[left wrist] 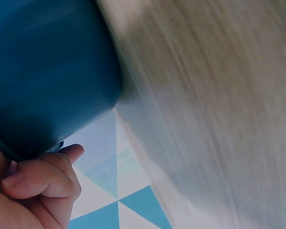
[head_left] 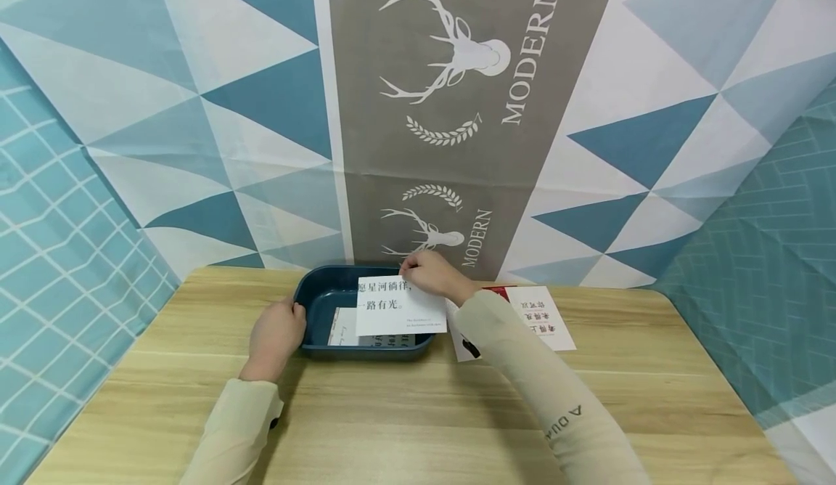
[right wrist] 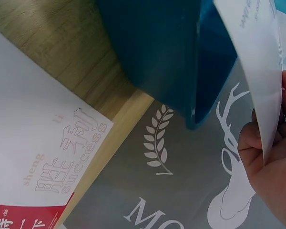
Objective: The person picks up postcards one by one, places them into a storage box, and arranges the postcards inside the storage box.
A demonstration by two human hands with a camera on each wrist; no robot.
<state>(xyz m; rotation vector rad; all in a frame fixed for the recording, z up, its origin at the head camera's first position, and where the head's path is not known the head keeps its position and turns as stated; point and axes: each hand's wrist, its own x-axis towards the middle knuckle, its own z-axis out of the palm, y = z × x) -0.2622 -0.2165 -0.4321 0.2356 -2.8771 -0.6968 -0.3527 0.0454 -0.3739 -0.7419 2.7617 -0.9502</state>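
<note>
A dark blue plastic bin (head_left: 366,353) stands near the table's back edge. My left hand (head_left: 277,332) grips its left rim, and the left wrist view shows the fingers (left wrist: 43,181) curled at the edge of the bin wall (left wrist: 52,71). Over the bin's right part, my right hand (head_left: 436,274) pinches a white card (head_left: 392,319) printed with dark Chinese characters by its upper right corner. The card tilts across the opening and hides part of the inside. Another printed card (head_left: 343,325) lies inside the bin at the front.
Right of the bin, several printed cards (head_left: 545,316), some white with red, lie on the wooden table (head_left: 392,427), partly under my right forearm. A patterned cloth (head_left: 261,93) with deer heads and triangles hangs right behind the table's back edge.
</note>
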